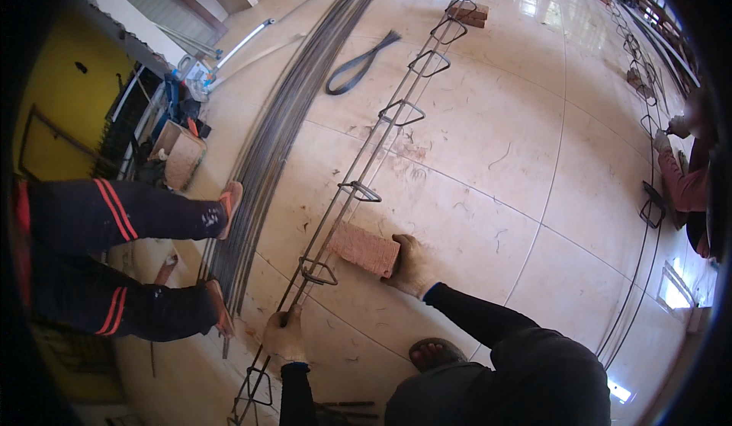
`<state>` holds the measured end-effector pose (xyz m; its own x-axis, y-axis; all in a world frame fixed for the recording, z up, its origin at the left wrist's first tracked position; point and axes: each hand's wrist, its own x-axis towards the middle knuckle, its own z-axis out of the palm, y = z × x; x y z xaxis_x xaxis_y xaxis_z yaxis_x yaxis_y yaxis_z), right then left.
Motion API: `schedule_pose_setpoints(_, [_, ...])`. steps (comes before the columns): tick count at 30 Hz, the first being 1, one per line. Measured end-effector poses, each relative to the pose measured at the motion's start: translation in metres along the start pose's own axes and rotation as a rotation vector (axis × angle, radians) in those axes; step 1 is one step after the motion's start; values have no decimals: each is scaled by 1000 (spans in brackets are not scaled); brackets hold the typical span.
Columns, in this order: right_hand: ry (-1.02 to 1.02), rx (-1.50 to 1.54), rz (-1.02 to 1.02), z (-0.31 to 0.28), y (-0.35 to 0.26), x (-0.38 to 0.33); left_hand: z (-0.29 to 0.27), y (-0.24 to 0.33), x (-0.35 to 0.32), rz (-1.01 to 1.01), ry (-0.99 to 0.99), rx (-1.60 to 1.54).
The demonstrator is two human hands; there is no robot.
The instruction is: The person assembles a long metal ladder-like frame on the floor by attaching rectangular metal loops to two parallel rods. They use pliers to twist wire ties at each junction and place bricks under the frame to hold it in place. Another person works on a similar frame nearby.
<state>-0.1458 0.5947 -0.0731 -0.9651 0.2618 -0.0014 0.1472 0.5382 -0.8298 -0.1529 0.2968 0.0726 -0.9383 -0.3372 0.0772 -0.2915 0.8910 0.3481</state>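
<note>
My left hand [284,337], in a pale work glove, is closed around the steel rods of a long rebar cage [347,173] near its lower end. Bent wire stirrups [400,113] sit at intervals along the rods. With my right hand [414,267], also gloved, I grip the right end of a reddish brick [364,249]. The brick lies at a slant beside the cage, its left end at or under the rods; the exact contact is hard to see. Farther up, more bricks [468,13] lie under the cage.
A bundle of long rods [282,113] lies left of the cage, beside a loop of thin wire [362,64]. At the left stands a person in dark trousers [152,220]. Another gloved person [690,167] works at a second cage [648,121] on the right. Tools and a tub [183,155] sit upper left.
</note>
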Motion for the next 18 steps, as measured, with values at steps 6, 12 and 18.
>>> schedule_pose_setpoints(6, [102, 339, -25, -41, 25, 18, -25, 13, -13, -79, -44, 21])
schedule_pose_setpoints(12, [-177, 1650, 449, -28, 2, 161, -49, 14, -24, -8, 43, 58])
schedule_pose_setpoints(18, [-224, 2015, 379, 4, -21, 256, -31, 3, -51, 74, 149, 12])
